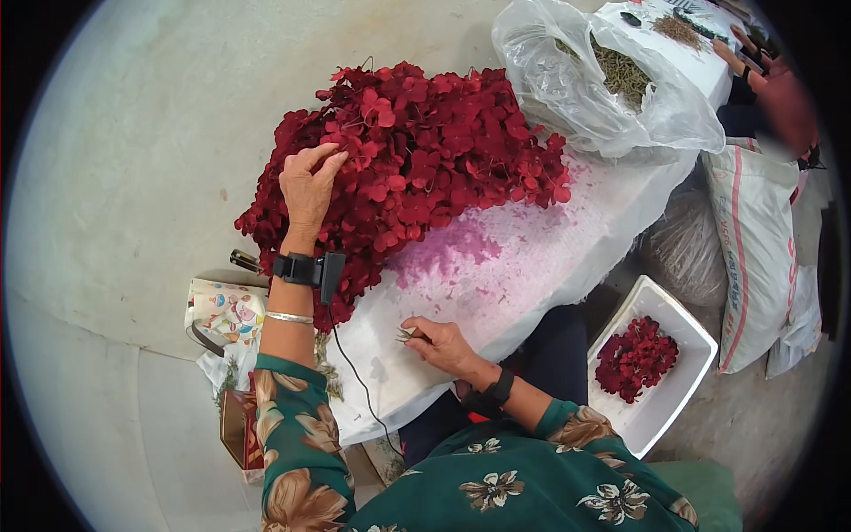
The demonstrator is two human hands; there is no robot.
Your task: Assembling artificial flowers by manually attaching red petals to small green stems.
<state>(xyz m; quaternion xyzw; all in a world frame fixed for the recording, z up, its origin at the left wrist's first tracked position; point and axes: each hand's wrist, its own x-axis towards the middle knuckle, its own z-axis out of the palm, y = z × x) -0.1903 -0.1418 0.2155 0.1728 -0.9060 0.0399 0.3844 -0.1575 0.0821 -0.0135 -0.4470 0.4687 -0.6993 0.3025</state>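
Note:
A large heap of dark red hydrangea-like flowers point(425, 146) covers the far part of the white-covered table. My left hand point(310, 179) is over the heap's left side, thumb and index finger apart, with no stem or bloom visible between them. Closer to my body, my right hand point(444, 346) pinches a few short, thin stalks point(403, 334) just over the white table cover point(479, 299). Their exact kind is too small to tell. Purple-pink stains and petal bits mark the cover between the heap and my right hand.
A white foam box point(685, 392) with red flowers point(638, 359) stands at right. Behind it lean a woven sack point(758, 259) and a stuffed plastic bag point(688, 246). An open clear bag point(532, 60) holds dried plant material point(621, 73). Another person's hand point(725, 53) rests at the far table.

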